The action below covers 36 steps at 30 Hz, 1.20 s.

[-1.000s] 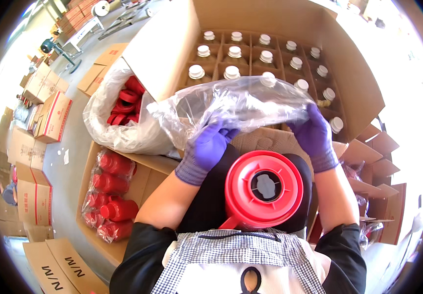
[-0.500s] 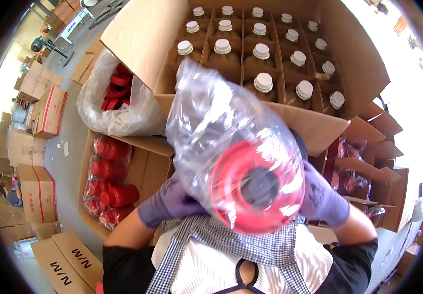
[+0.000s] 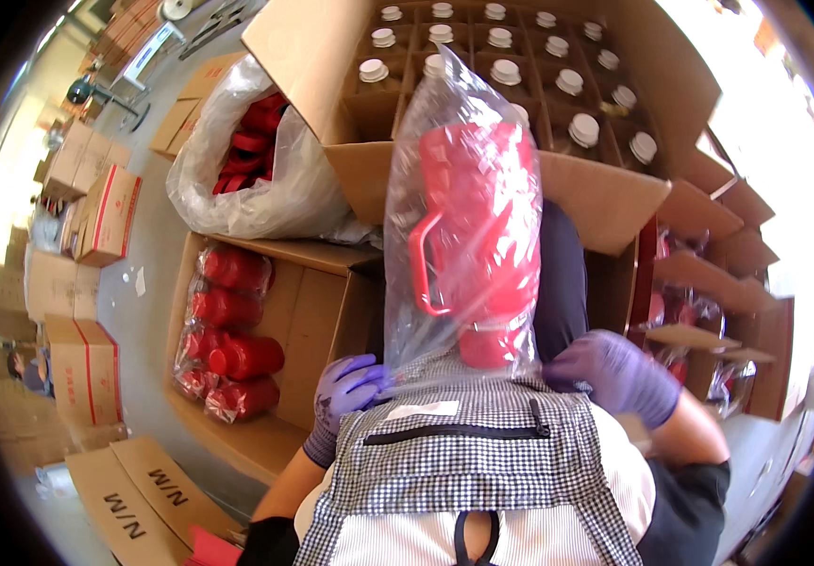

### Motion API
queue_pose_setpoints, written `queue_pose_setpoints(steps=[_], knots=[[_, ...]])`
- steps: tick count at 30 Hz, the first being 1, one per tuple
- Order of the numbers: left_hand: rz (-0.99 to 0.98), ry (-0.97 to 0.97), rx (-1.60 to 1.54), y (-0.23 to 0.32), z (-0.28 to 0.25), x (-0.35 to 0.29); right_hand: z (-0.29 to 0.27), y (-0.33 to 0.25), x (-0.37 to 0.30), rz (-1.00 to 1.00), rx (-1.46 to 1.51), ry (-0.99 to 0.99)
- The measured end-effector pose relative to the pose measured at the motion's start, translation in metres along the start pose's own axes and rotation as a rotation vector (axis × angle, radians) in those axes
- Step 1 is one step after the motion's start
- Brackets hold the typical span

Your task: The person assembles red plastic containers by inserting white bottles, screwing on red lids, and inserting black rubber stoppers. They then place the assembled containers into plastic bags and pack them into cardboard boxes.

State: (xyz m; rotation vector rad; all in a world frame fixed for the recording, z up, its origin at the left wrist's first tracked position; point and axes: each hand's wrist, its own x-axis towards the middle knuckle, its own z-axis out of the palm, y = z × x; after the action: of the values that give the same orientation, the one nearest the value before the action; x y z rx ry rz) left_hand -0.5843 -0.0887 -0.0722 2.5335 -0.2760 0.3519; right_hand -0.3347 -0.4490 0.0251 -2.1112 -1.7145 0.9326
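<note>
A red handled tumbler (image 3: 482, 217) lies inside a clear plastic bag (image 3: 407, 189) over my lap and checked apron (image 3: 454, 472). Its handle faces left, and its narrow base points toward me. Gloved in purple, my left hand (image 3: 345, 391) has its fingers bent closed at the lower left edge of the bag. At the opposite lower corner, my right hand (image 3: 619, 375) is curled closed on the bag's edge; its fingertips are partly hidden. The bag's far end rises to a crumpled point in front of the large carton (image 3: 605, 193).
The large carton holds several white-capped bottles (image 3: 584, 130) in dividers. A white plastic sack (image 3: 209, 203) of red parts stands left of it. Below sits an open carton (image 3: 308, 330) with several bagged red cups (image 3: 242, 354). Divided cartons (image 3: 709, 255) with red bagged items stand at right.
The tumbler has swung from base-up toward me to lying lengthwise, its side and handle now showing. Both my hands have moved from around its sides to the bag's near edge.
</note>
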Motion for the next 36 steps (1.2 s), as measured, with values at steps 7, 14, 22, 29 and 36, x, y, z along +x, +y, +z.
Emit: queue_pose_setpoints(steps=[7, 14, 22, 29, 36], knots=[[0.278, 0.445, 0.013, 0.022, -0.018, -0.005, -0.065, -0.084, 0.147, -0.300, -0.964, 0.062], [-0.215, 0.581, 0.033, 0.042, -0.052, 0.049, -0.071, -0.027, 0.087, -0.086, -0.843, 0.348], [-0.307, 0.253, -0.233, 0.051, -0.028, 0.155, -0.045, 0.022, -0.229, 0.526, 0.698, 1.579], [-0.274, 0.026, -0.349, 0.025, 0.042, 0.207, -0.029, 0.077, -0.397, 0.995, 0.604, 2.163], [-0.412, -0.107, -0.374, 0.007, 0.078, 0.229, -0.021, 0.171, -0.454, 1.312, 0.782, 2.151]])
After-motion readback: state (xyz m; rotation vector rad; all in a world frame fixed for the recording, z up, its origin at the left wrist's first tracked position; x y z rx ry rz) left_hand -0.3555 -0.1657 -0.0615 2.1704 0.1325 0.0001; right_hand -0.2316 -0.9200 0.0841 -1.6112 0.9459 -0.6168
